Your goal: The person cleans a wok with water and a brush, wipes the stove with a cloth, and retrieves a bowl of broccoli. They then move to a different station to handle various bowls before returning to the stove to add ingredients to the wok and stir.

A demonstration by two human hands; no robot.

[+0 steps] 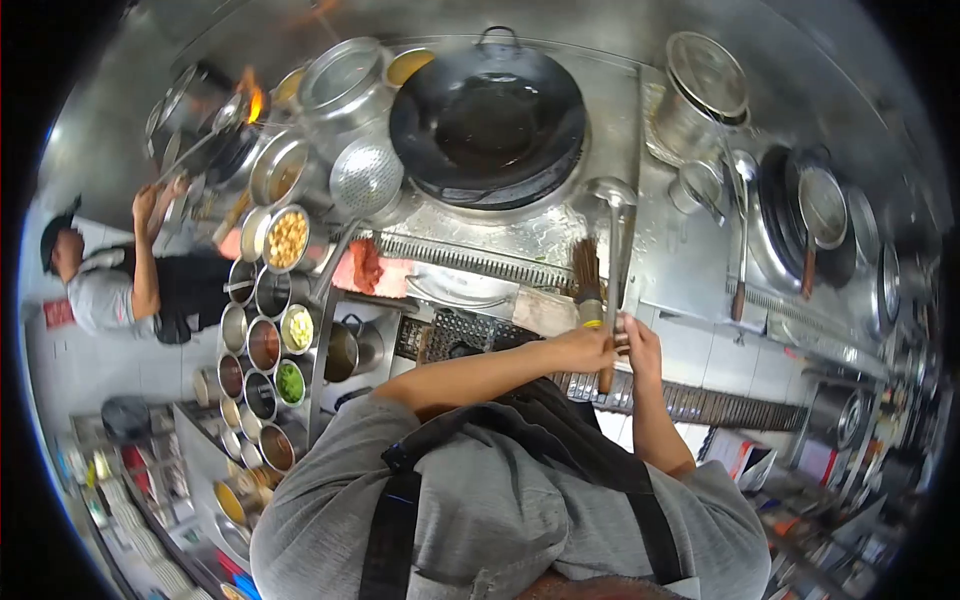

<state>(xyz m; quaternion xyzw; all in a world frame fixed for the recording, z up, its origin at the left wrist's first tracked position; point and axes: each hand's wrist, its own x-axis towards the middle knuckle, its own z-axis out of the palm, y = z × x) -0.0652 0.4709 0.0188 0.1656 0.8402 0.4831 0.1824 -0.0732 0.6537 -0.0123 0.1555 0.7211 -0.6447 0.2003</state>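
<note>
My left hand (583,350) and my right hand (640,345) meet at the front edge of the steel stove (690,270). The left hand is closed on the handle of a bamboo wok brush (587,275), whose bristles point toward the wok. The right hand grips the long handle of a steel ladle (612,195), whose bowl rests on the stove beside the wok. A large empty black wok (488,115) sits on the burner just beyond both tools.
A perforated skimmer (365,180) lies left of the wok, with several seasoning and ingredient tubs (268,345) further left. Another person (120,285) cooks at a flaming burner (252,98) on the far left. To the right stand a lidded pot (705,90) and a second wok holding ladles (810,215).
</note>
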